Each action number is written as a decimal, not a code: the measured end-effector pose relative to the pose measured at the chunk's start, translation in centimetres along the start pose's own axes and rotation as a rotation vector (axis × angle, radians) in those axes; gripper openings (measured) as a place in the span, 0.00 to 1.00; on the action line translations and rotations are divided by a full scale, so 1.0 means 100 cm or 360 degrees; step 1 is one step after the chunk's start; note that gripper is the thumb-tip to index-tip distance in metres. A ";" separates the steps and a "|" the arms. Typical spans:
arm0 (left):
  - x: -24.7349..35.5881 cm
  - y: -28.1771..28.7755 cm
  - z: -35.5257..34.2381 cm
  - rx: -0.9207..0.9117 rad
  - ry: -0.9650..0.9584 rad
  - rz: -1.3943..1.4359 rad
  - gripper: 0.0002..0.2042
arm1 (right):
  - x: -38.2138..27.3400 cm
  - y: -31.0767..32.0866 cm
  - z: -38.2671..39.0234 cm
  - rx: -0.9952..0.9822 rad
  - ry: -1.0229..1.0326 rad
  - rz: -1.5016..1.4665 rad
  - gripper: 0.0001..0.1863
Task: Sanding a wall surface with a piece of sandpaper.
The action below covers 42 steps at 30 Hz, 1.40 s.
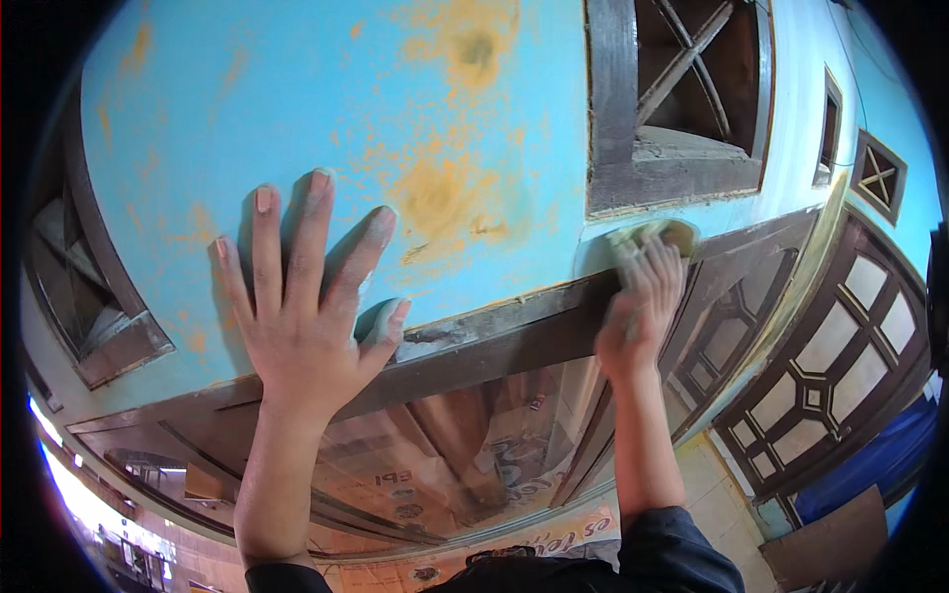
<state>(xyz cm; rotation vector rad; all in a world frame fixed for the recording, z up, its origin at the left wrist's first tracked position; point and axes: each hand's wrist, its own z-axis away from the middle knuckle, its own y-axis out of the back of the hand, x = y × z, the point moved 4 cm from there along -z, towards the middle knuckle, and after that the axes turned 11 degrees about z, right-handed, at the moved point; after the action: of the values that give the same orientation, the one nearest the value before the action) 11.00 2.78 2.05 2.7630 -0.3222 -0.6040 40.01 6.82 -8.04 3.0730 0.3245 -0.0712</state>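
Observation:
My left hand (313, 321) lies flat against the light-blue wall (297, 89), its fingers spread and their tips dusted pale. Orange patches (435, 198) show through the paint just to the right of those fingers. Lower down on the right, my right hand (643, 296) presses a yellowish-green piece of sandpaper (680, 235) to the narrow blue strip under a window frame. Motion blurs these fingers, and they cover most of the sheet.
Above my right hand is a dark wooden vent frame (692, 176) with crossed slats. A brown wooden beam (494, 341) and glass panes run below both hands. Another vent frame (119, 351) stands at left; a panelled door (820, 356) is at far right.

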 end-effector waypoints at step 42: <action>-0.002 0.007 0.000 0.0007 -0.0075 -0.0112 0.27 | -0.036 0.003 -0.008 -0.0118 0.0119 -0.0047 0.26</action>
<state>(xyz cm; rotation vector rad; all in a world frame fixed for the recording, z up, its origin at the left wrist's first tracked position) 10.73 2.22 2.30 2.7773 -0.2377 -0.6878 36.55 5.81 -7.06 3.0027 0.3680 0.0533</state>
